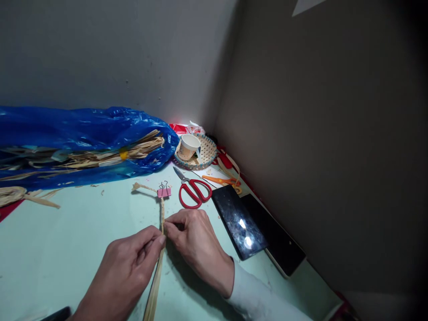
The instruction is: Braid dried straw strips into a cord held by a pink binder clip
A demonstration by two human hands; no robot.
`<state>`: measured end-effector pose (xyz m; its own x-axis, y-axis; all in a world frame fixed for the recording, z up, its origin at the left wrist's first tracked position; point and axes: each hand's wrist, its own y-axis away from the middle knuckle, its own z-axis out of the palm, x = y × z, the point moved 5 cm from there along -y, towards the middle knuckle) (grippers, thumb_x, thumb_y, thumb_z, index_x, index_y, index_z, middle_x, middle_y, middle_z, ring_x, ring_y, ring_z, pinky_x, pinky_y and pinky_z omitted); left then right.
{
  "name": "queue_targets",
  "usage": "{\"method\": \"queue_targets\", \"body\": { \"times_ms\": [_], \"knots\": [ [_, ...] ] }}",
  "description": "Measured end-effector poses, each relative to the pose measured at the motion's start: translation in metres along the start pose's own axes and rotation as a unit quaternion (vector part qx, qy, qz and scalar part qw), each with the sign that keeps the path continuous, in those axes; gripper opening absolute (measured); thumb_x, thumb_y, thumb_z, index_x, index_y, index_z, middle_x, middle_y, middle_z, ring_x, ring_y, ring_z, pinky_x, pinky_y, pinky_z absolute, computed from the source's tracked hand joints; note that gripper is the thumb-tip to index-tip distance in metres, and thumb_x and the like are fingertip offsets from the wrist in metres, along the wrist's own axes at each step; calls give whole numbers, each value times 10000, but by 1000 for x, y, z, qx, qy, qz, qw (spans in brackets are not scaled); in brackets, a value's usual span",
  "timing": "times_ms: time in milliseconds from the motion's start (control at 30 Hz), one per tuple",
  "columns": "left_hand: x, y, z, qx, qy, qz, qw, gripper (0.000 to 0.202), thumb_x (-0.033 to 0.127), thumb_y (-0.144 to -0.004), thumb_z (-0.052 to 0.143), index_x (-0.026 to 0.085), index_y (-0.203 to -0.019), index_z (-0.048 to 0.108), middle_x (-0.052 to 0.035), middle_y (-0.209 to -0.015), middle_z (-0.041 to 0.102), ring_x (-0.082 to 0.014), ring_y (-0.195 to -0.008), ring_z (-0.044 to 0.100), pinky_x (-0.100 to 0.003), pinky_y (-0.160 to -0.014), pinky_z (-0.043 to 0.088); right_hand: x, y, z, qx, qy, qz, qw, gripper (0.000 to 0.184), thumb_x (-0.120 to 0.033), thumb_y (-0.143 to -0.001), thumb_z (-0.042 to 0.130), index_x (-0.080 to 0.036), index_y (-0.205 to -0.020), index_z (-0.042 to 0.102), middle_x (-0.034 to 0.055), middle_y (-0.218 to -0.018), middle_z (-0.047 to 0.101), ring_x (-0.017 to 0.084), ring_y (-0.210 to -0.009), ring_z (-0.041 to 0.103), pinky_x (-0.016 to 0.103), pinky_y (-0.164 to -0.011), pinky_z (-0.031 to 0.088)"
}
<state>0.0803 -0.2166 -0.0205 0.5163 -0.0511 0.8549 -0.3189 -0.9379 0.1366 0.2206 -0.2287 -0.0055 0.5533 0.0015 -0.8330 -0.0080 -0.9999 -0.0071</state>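
A thin braid of pale dried straw runs toward me from a pink binder clip on the table. Its loose strands trail down to the bottom edge of the view. My left hand pinches the braid between thumb and forefinger where it meets the loose strands. Just above and to the right, my right hand also pinches the braid with its fingertips. Beyond the clip, a short frayed tail lies on the tabletop. Scissors with red handles rest behind my right hand.
A blue plastic bag holding a straw bundle lies along the wall. A paper cup stands in a woven basket. Orange scissors and two dark flat devices lie at the right. A straw coil sits left.
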Motion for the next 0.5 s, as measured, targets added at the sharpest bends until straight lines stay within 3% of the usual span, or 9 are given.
{"method": "queue_targets", "body": {
  "times_ms": [167,300,367,433,500],
  "knots": [
    [1,2,2,0,-6,-22,1000,368,606,-714,589,251,-620,618,7,-557,562,-223,-613,551,-291,-559,422,-4,-1,-3,-1,38,-15,999,321,-97,-807,581,-158,-500,509,-62,-522,367,92,-551,314,263,-549,224],
    [-11,-1,4,-13,71,-71,995,431,663,-673,646,235,-718,659,31,-529,501,-179,-540,457,-273,-510,380,-1,-2,-3,-8,35,-11,999,274,-138,-849,586,-147,-596,690,-19,-584,581,98,-563,373,254,-556,257],
    [-21,-2,4,-13,121,-94,988,463,674,-688,675,223,-795,668,71,-492,399,-142,-494,360,-244,-472,303,1,-3,-2,-18,14,-8,1000,248,-152,-865,585,-141,-678,747,5,-640,647,101,-579,415,246,-564,280],
    [-29,-2,3,3,162,-115,980,476,681,-730,658,221,-852,672,104,-471,293,-117,-462,271,-222,-449,221,3,-4,-1,-29,-18,-10,999,228,-164,-869,588,-133,-731,767,5,-645,646,102,-591,438,242,-568,288],
    [-31,-1,2,10,168,-110,980,445,656,-763,646,225,-866,688,86,-484,374,-126,-470,346,-220,-453,278,4,-5,0,-36,-47,-18,998,219,-155,-855,581,-129,-715,746,-19,-604,587,97,-589,427,242,-566,277]
  ]
}}
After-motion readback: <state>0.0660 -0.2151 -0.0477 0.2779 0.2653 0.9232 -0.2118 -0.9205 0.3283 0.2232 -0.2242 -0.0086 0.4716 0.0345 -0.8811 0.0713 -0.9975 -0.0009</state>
